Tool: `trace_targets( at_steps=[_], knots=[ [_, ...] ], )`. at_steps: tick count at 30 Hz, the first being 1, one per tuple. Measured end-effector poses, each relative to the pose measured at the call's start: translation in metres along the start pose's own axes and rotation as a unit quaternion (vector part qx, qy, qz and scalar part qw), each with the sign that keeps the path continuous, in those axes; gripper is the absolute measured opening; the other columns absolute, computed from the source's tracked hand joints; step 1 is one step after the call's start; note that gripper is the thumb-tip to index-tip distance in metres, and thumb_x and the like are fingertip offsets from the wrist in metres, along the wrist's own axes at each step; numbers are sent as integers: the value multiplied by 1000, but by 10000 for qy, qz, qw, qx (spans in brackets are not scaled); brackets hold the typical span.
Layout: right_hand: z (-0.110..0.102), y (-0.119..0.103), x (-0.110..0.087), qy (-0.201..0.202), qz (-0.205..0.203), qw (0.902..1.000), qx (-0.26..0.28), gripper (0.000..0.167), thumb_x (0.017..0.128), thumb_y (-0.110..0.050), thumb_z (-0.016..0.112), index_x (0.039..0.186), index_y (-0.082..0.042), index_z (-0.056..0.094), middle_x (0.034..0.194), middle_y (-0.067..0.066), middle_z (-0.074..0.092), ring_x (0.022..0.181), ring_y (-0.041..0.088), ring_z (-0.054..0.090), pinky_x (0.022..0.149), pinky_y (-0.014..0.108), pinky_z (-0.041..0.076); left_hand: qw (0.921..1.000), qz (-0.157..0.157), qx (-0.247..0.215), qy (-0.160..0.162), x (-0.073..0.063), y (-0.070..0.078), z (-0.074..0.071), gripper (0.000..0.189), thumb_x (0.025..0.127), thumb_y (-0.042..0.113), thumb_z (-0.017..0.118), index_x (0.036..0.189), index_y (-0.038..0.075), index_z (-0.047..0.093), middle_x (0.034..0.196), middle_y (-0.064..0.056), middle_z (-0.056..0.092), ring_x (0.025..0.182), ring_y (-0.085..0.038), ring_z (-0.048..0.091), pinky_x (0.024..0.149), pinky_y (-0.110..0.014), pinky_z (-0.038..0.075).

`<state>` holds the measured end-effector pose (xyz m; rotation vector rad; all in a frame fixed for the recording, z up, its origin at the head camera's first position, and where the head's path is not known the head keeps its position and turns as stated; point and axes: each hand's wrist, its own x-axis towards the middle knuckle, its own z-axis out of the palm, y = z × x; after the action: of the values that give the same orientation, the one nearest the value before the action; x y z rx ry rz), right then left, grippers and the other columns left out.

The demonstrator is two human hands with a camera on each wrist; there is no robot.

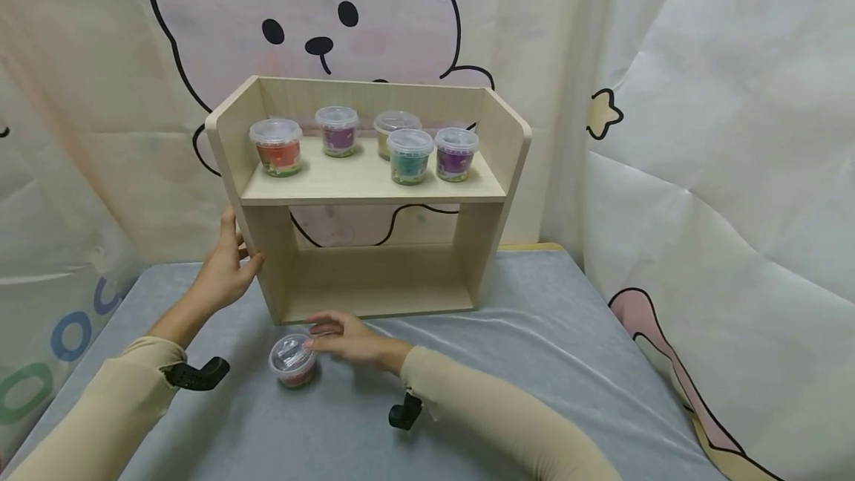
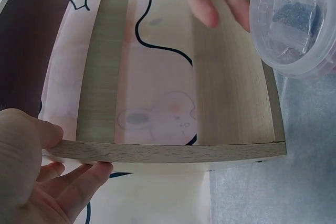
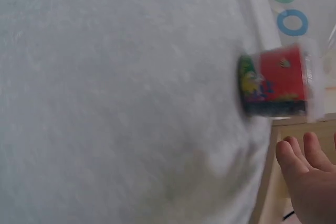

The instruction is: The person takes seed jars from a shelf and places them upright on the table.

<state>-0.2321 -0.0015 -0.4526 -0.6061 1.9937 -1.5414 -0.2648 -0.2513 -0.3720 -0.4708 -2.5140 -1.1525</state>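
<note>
A small two-level wooden shelf [image 1: 381, 280] stands on the cloth-covered table. My left hand [image 1: 223, 273] grips its left side panel [image 2: 173, 152], thumb on one face and fingers on the other. In front of the shelf's lower left corner is a small plastic tub [image 1: 292, 364] with a clear lid. A packet of dark grains shows through that lid in the left wrist view, and a red picture label [image 3: 282, 74] shows in the right wrist view. Beside the tub, my right hand [image 1: 354, 340] has its fingers extended and apart from it.
On the upper board stand several lidded tubs: a red one [image 1: 279, 158] at left, a purple one [image 1: 338, 139], a yellowish one [image 1: 383, 143], a teal one [image 1: 409, 167] and another purple one [image 1: 454, 163]. Grey cloth [image 1: 534, 362] covers the table; printed curtains [image 1: 728, 132] hang around it.
</note>
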Motion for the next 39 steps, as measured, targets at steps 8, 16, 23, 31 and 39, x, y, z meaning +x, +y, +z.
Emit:
trace_targets(
  at_steps=[8,16,23,31,39],
  knots=[
    [-17,-23,-8,0,-175,9997,-181,42,100,-20,63,141,-12,55,141,14,61,122,13,63,105,35,53,10000,-32,64,-36,0,0,-1,99,95,-7,56,160,27,-11,148,-46,34,118,-68,51,86,-71,52],
    [-30,-50,-16,-79,-425,9987,-285,41,102,-19,59,141,-10,53,140,14,61,122,18,64,105,38,54,10000,-72,49,-13,1,1,-1,100,95,-7,56,159,28,-11,151,-44,32,121,-68,49,87,-71,51],
    [-36,-73,-21,-73,-687,9970,-336,41,102,-18,57,142,-8,53,141,15,60,125,22,63,102,30,56,10000,18,-2,24,0,0,1,99,93,-9,56,160,26,-9,149,-45,33,118,-68,51,86,-71,52],
    [-47,-95,-26,-141,-841,9954,-429,42,104,-18,53,145,-7,49,145,16,56,131,28,59,108,37,53,10000,11,41,22,0,-1,1,98,93,-9,56,160,25,-8,148,-45,34,117,-68,52,86,-71,52],
    [-61,-114,-30,-95,-1133,9920,-541,43,104,-16,52,145,-6,48,145,17,55,130,24,59,107,31,53,10000,14,-29,-8,0,-3,1,98,94,-9,56,160,26,-8,149,-45,34,120,-68,50,87,-72,52]
  ],
)
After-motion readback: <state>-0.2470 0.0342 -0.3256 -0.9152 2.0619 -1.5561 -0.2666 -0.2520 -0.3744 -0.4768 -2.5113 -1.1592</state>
